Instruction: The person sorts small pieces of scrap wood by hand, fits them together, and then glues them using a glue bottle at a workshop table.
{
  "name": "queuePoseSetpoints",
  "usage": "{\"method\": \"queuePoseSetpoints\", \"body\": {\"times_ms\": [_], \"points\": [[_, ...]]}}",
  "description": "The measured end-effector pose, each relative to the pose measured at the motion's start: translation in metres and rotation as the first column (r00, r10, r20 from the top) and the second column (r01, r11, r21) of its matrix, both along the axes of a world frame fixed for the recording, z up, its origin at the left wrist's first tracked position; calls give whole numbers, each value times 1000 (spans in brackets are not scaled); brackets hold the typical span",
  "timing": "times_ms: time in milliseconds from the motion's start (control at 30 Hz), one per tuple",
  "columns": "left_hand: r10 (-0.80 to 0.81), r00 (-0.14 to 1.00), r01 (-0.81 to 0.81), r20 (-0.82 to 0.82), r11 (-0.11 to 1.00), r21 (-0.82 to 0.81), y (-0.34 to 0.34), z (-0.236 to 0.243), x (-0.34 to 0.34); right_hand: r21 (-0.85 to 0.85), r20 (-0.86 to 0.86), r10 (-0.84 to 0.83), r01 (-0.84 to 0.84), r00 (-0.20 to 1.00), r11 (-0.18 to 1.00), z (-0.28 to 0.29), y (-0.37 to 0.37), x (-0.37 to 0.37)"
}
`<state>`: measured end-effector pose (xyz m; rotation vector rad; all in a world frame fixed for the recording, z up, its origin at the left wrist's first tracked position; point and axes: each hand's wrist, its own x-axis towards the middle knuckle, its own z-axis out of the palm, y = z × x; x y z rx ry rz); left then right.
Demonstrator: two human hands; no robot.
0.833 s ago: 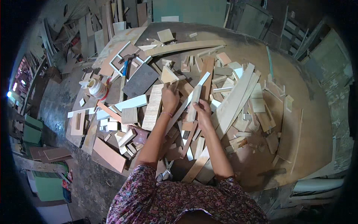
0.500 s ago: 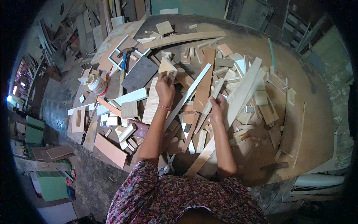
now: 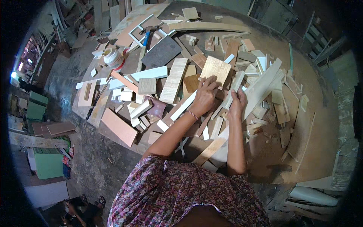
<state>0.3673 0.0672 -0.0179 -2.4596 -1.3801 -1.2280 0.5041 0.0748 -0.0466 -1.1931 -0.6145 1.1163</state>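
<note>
My left hand (image 3: 206, 96), with a cord bracelet on its wrist, grips the near edge of a pale wooden block (image 3: 216, 69). The block is raised over the pile, its broad face showing. Just to the right, my right hand (image 3: 237, 103) is closed round a narrow wooden strip (image 3: 234, 89), thumb along its side. Under and beside the hands lie a white-edged strip (image 3: 184, 107), a brown plank (image 3: 231, 49) and a long pale plank (image 3: 262, 89). A wood-grained board (image 3: 174, 81) rests left of my left hand.
Offcuts cover the worktable (image 3: 302, 151). Toward the left are a blue-handled hammer (image 3: 144, 44), a white frame (image 3: 141, 28), a dark grey board (image 3: 162, 52) and an open white jar (image 3: 112, 59). A curved wooden piece (image 3: 208, 26) lies far back. Green boxes (image 3: 48, 164) stand on the floor.
My left hand has moved right with the block, bringing it close to my right hand and turning its broad face into view. My right hand still holds the strip. The whole view has shifted.
</note>
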Motion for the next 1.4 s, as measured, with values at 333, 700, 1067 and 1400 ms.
{"method": "queuePoseSetpoints", "body": {"times_ms": [333, 700, 1067, 1400], "points": [[529, 848, -526, 39, 848, -62, -28, -21, -55, 31, 14, -35, 34, 999, 999, -16, -9, 20], [571, 820, -560, -33, 790, -251, -18, -26, -116, 17, 88, -91, 90, 992, 996, -8, -23, 33], [642, 763, -623, 76, 762, -177, -23, -20, -157, 107, 105, -9, -2, 994, 994, 2, -45, 45], [604, 794, -554, 73, 767, -324, -52, -26, -132, 65, -1, 205, -205, 979, 977, 7, -81, 31]]}}
